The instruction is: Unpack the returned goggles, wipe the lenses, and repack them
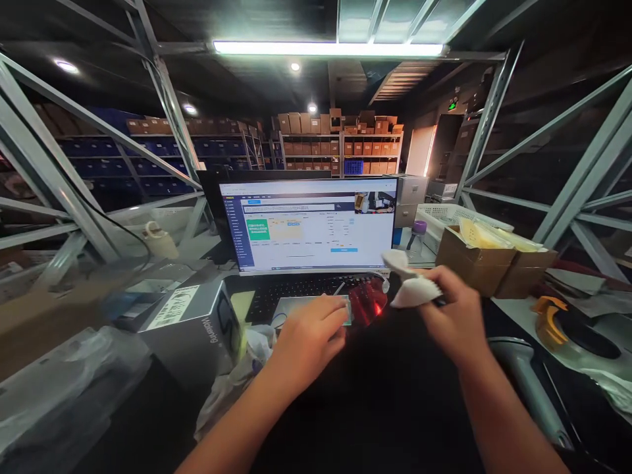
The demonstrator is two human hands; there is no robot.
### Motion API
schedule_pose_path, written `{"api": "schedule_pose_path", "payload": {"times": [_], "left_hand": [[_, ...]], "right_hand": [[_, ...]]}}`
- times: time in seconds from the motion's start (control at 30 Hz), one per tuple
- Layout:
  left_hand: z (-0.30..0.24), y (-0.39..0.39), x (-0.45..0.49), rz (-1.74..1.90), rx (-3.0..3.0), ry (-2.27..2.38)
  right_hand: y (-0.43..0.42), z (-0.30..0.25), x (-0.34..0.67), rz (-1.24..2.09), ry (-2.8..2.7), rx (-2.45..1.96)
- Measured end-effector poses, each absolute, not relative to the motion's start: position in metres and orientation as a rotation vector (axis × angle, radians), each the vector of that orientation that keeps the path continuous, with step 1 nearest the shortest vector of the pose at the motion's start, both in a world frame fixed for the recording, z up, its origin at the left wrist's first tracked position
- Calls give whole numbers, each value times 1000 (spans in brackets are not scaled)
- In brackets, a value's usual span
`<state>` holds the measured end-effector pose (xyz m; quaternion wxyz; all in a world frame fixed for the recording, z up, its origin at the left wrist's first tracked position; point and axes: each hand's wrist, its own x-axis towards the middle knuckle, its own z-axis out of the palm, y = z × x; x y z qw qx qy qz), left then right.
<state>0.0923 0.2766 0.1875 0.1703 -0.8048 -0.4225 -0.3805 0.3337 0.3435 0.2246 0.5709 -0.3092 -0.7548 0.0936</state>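
My left hand [313,339] is closed over the right end of a flat, pale, glossy packet [291,304] in front of the keyboard [269,296]. The fingertips rest along its edge, and the palm hides part of it. My right hand [457,316] pinches a white object [415,291] with a rounded upper lobe and a fan-like lower part. It is held above the desk, right of the keyboard; what it is I cannot make out. Red light falls on a shiny surface [368,303] between the two hands.
A lit monitor [306,230] stands ahead. Left are a grey box [190,336] and clear plastic bags [74,388]. Right are a purple-capped bottle [419,237], cardboard boxes [476,263], a tape roll [553,322] and a handheld scanner [530,382]. Metal rack posts flank the desk.
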Motion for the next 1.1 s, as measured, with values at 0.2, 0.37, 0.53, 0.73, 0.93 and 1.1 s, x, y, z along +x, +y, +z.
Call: {"api": "schedule_pose_path", "payload": {"times": [0.2, 0.37, 0.53, 0.73, 0.93, 1.1], "left_hand": [[194, 271, 93, -861, -2305, -1007], [196, 269, 94, -740, -2391, -984], [192, 272, 97, -696, -2392, -985], [182, 280, 98, -699, -2336, -898], [188, 278, 89, -773, -2345, -883], [192, 272, 92, -795, -2397, -868]], "right_hand": [[331, 222, 317, 541, -2223, -599], [343, 227, 336, 781, -2355, -718], [349, 217, 323, 851, -2368, -763], [328, 206, 290, 665, -2230, -904], [344, 217, 315, 1056, -2397, -620], [356, 222, 335, 1156, -2456, -554]]}}
